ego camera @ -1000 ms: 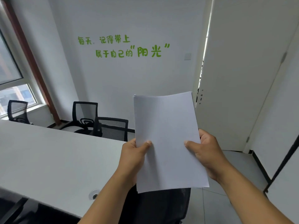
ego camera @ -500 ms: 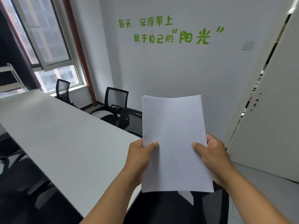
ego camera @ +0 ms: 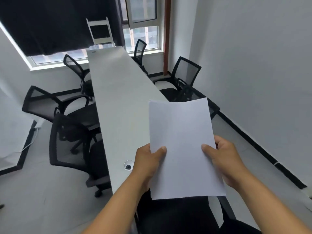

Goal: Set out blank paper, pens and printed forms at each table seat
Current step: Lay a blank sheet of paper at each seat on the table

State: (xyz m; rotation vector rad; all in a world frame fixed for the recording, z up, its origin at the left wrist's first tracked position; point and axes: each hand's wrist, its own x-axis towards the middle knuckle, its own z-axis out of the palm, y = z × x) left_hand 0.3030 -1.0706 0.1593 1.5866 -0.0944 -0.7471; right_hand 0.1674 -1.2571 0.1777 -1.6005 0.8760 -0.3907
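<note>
**Paper stack held in both hands, above near end of surface**

Stack of blank paper [ego camera: 182,146] is up in the air, tilted toward the camera, top edge slightly curled. Left hand [ego camera: 148,164] pinches the lower left edge, thumb on the front face, fingers behind. Right hand [ego camera: 224,159] pinches the lower right edge the same way. Stack sits between the two hands, most of the sheet extending above them. Long white surface [ego camera: 116,92] runs away toward the window [ego camera: 141,31]; the stack overlaps its near right corner in view, not touching it. Cable grommet [ego camera: 128,165] in the surface just left of the left hand. Black mesh chairs [ego camera: 70,141] along both sides.
</note>
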